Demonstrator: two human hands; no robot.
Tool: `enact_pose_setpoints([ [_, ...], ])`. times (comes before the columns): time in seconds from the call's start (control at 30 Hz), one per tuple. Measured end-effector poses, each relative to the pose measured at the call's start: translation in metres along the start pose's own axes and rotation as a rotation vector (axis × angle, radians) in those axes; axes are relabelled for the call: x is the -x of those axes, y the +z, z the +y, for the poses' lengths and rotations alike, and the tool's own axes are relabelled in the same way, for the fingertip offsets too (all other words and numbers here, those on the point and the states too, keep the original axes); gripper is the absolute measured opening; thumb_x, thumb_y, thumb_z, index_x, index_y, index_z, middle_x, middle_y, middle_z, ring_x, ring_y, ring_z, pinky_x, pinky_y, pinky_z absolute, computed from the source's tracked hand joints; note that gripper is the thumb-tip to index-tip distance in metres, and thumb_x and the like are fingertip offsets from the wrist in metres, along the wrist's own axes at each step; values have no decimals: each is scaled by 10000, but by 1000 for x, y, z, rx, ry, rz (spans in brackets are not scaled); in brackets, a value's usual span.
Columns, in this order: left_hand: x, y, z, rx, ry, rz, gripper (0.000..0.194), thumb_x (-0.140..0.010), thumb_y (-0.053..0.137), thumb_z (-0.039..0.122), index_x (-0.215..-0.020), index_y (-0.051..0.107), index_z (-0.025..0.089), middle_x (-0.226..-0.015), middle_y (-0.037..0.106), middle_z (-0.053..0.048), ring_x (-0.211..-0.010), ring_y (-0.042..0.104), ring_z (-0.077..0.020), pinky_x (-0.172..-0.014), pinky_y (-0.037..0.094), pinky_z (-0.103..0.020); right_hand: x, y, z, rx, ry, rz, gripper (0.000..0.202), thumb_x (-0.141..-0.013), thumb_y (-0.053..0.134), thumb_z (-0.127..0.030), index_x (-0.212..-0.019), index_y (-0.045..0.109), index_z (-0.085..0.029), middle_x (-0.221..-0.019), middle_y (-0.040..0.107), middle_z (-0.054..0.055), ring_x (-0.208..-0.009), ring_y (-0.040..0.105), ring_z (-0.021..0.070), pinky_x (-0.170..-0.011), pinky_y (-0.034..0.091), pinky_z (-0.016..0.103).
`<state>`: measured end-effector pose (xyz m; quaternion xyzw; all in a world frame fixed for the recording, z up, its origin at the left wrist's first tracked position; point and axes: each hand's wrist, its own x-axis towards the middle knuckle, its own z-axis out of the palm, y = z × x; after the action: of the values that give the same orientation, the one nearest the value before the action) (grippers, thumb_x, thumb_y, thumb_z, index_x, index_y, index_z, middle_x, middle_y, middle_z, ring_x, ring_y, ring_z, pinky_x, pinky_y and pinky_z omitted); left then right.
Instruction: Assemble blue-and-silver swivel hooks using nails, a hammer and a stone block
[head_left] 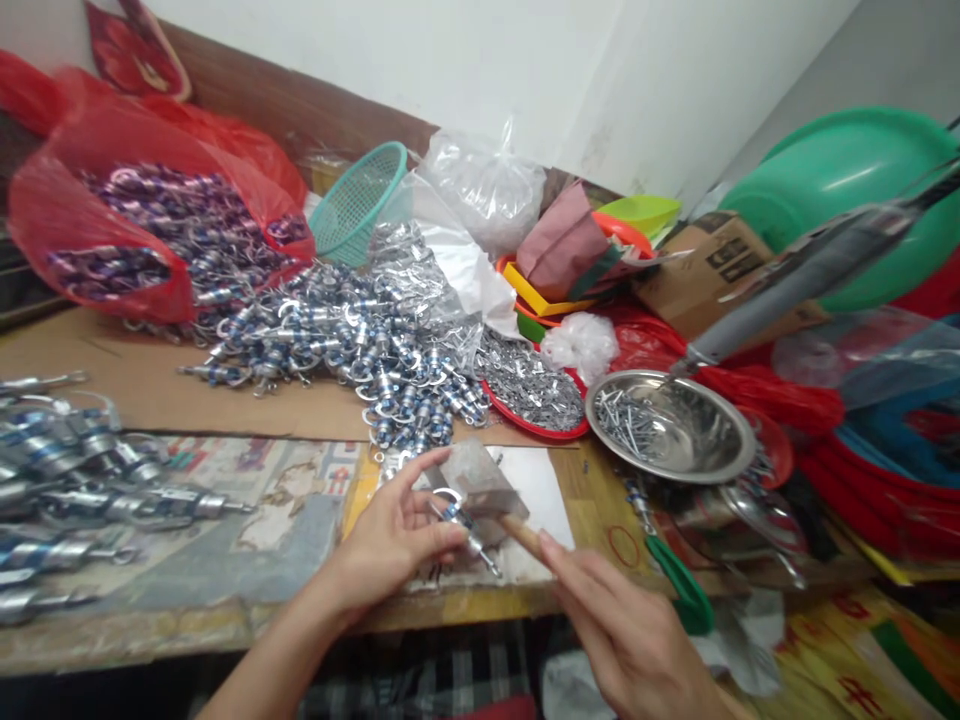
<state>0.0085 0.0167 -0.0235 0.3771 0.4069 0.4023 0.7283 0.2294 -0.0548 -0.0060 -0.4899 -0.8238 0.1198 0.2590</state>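
Note:
My left hand [386,545] pinches a small silver-and-blue metal fitting [471,530] with a curved ring, between thumb and fingers. In my right hand [630,625] is the wooden handle of a hammer [480,478]. Its blocky grey head is right beside the fitting, over a white sheet [544,490] at the table's front; whether head and fitting touch, I cannot tell. Behind my left hand a heap of similar fittings [375,340] spreads over brown cardboard. More of them lie in a blurred pile [82,490] at the left.
A red bag [45,200] full of purple-tinted fittings stands at the back left, near a teal basket [356,205]. Small metal pieces fill a red tray [551,432]. A steel bowl [705,460] holds nails or pins. A grey-handled tool [795,285] angles above the bowl.

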Motion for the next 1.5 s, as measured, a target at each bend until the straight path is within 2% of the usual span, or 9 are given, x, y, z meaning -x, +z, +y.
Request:
enact_pose_setpoints([
  [0.1, 1, 1, 1, 10, -10, 20, 827, -552, 784, 203, -1278, 390, 181, -673, 636, 34, -576, 628, -146, -556, 498, -270, 1, 4, 10, -58, 137, 26, 439, -854, 497, -174, -1288, 484, -242, -1051, 665, 73, -921, 648, 185, -768, 536, 246],
  [0.27, 5, 1, 0, -143, -17, 82, 228, -561, 765, 218, -754, 677, 134, -601, 696, -22, -543, 614, -144, -551, 469, -248, -21, 9, 46, -164, 419, 71, 392, -815, 550, -301, -1196, 576, -208, -1037, 683, 69, -978, 626, 244, -832, 517, 405],
  [0.4, 9, -3, -3, -223, 58, 133, 125, -603, 738, 254, -687, 718, 164, -605, 711, -31, -534, 614, -155, -565, 469, -261, -52, 13, 68, -127, 354, -66, 319, -833, 522, -307, -1086, 651, -162, -1000, 696, 97, -905, 645, 232, -801, 509, 378],
  [0.57, 16, -2, 0, -256, 154, 156, 141, -662, 678, 315, -615, 736, 196, -991, 711, -79, -786, 653, -226, -679, 494, -299, -113, 13, 91, 256, 272, 6, 296, -889, 419, -188, -1073, 648, -155, -1022, 651, 98, -952, 593, 185, -839, 445, 299],
  [0.63, 19, 2, 2, -292, 183, 224, 134, -666, 667, 303, -611, 742, 207, -964, 727, -72, -898, 632, -252, -761, 481, -312, -137, 13, 101, 301, 297, -20, 266, -854, 472, -160, -1032, 669, -151, -1014, 647, 112, -956, 585, 206, -841, 427, 306],
  [0.77, 25, 3, 5, -291, 133, 337, 132, -649, 674, 298, -697, 758, 208, -735, 759, -46, -744, 660, -241, -725, 499, -327, -163, 15, 115, 359, 329, -122, 204, -806, 528, -143, -845, 725, -174, -874, 681, 95, -838, 616, 209, -746, 431, 277],
  [1.07, 27, 7, 8, -189, 98, 244, 143, -678, 638, 215, -759, 747, 171, -698, 769, -39, -650, 686, -179, -617, 513, -228, -167, 12, 122, 412, 260, -214, 168, -760, 597, -200, -860, 730, -225, -886, 679, 51, -850, 616, 197, -704, 420, 237],
  [1.37, 32, 3, 4, -290, 204, 188, 135, -748, 598, 223, -796, 721, 195, -788, 772, -38, -727, 709, -188, -710, 544, -242, -160, 10, 124, 436, 269, 60, 205, -839, 520, -225, -830, 719, -175, -859, 692, 91, -814, 631, 223, -693, 446, 288],
  [1.5, 32, 3, -3, -252, 226, 228, 264, -718, 648, 240, -979, 682, 214, -885, 764, -31, -793, 707, -192, -727, 564, -240, -149, 6, 97, 377, 233, 189, 200, -835, 515, -194, -800, 709, -164, -846, 701, 91, -781, 643, 205, -705, 475, 294],
])
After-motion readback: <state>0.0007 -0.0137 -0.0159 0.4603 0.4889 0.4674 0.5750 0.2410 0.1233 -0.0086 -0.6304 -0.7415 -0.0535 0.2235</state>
